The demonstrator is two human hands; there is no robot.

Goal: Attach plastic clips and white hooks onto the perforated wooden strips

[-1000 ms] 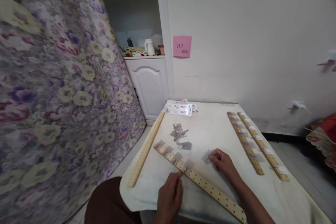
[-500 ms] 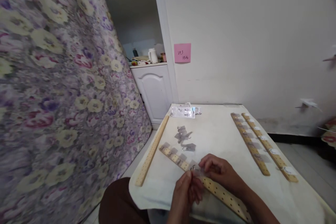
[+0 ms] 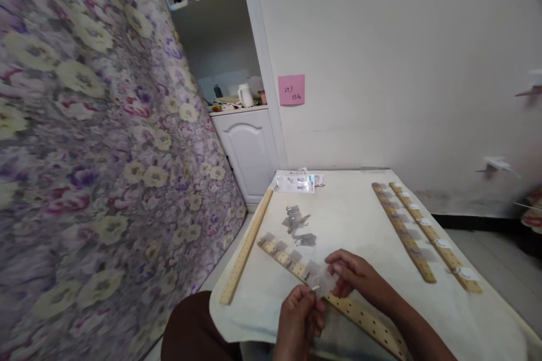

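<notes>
My left hand (image 3: 300, 311) pinches the metal end of a small clear plastic square with a metal hook (image 3: 320, 283). At the square's right edge, the fingers of my right hand (image 3: 353, 273) are bent around it, closed on the clear plastic. Beneath both hands a perforated wooden strip (image 3: 364, 318) lies slantwise on the table. Along its far half sit several similar clear squares with metal hooks (image 3: 288, 262). More loose clear hooks (image 3: 295, 219) lie in a small pile beyond the strip.
Another perforated wooden strip (image 3: 245, 248) lies along the left table edge. Two strips on the right hold clear pieces (image 3: 404, 231) and white round pieces (image 3: 440, 242). Clear packaging (image 3: 296, 183) is at the back of the white-covered table (image 3: 347, 208). A floral curtain (image 3: 105, 152) hangs left.
My left hand has drawn slightly down toward me with the metal end of the clear hook. My right hand has shifted slightly, staying at the clear square. The camera view has tilted a little.
</notes>
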